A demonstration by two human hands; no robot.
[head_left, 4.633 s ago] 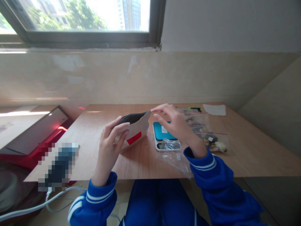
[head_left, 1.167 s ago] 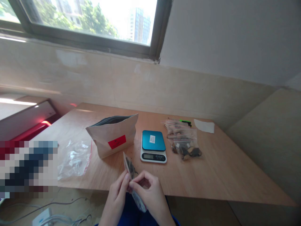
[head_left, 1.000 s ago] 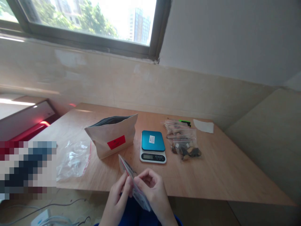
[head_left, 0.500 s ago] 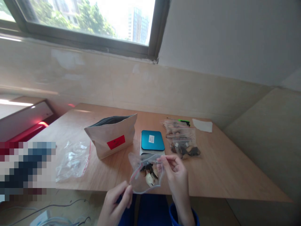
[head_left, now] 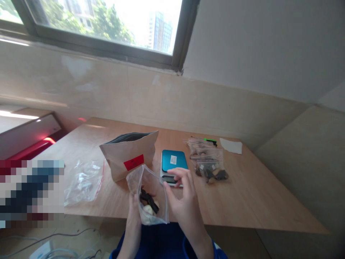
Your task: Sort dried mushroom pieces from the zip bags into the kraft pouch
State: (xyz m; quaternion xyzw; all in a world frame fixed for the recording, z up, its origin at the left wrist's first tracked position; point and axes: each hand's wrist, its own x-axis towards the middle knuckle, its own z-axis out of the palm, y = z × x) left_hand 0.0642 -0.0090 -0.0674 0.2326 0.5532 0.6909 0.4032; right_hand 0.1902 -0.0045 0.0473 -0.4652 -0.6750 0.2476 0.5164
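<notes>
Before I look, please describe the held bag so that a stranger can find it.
Start at the table below the window. At its near edge, the left hand holds a clear bag. Its mouth gapes over dark and pale pieces; other clear bags lie on the table.

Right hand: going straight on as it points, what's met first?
Probably the scale: the right hand covers part of its front. Hand height is unclear; it could pass over toward the tan pouch.
</notes>
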